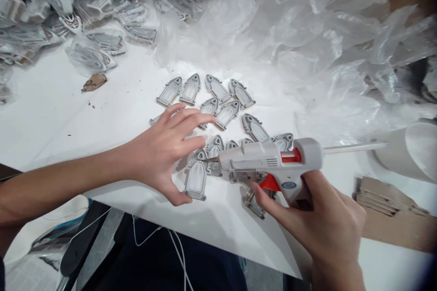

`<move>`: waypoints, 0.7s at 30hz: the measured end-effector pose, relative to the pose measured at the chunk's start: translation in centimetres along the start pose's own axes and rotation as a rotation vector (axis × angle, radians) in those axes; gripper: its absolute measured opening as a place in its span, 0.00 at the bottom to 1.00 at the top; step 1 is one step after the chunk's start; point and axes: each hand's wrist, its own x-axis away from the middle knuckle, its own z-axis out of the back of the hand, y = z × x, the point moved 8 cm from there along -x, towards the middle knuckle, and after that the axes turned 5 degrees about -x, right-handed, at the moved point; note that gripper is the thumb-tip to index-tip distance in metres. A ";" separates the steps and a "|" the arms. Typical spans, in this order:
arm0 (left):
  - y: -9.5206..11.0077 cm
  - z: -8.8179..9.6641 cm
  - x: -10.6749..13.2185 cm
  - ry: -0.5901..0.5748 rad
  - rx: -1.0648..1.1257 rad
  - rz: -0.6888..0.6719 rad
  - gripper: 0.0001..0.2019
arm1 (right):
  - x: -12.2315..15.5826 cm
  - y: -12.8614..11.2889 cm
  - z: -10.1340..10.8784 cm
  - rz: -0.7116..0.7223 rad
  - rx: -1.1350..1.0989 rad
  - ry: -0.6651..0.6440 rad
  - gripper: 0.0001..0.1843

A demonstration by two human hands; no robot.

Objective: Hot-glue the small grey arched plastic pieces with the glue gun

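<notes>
My right hand [324, 218] grips a white hot glue gun [252, 157] with a red trigger, the thumb close to the trigger. A clear glue stick [355, 147] juts from its back. The metal nozzle reaches the top of a grey arch-shaped plaque [196, 178]. My left hand [164, 154] spans that plaque, thumb at its bottom corner and index finger by its tip, the other fingers spread above the table. Several similar arched plaques [227, 114] lie around and beyond the hands. Another plaque [255, 203] lies partly hidden under the glue gun.
Plastic-wrapped pieces [102, 4] are heaped at the back left. Clear plastic bags [290, 32] pile up at the back right. Flat cardboard pieces [392, 204] and a white cylinder [406, 150] sit at the right. A brown scrap [94, 82] lies left; white cables [177, 250] hang below the table edge.
</notes>
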 end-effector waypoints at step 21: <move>-2.4 0.4 0.0 -0.044 0.172 0.126 0.32 | -0.4 0.5 1.6 -0.010 -0.013 0.129 0.27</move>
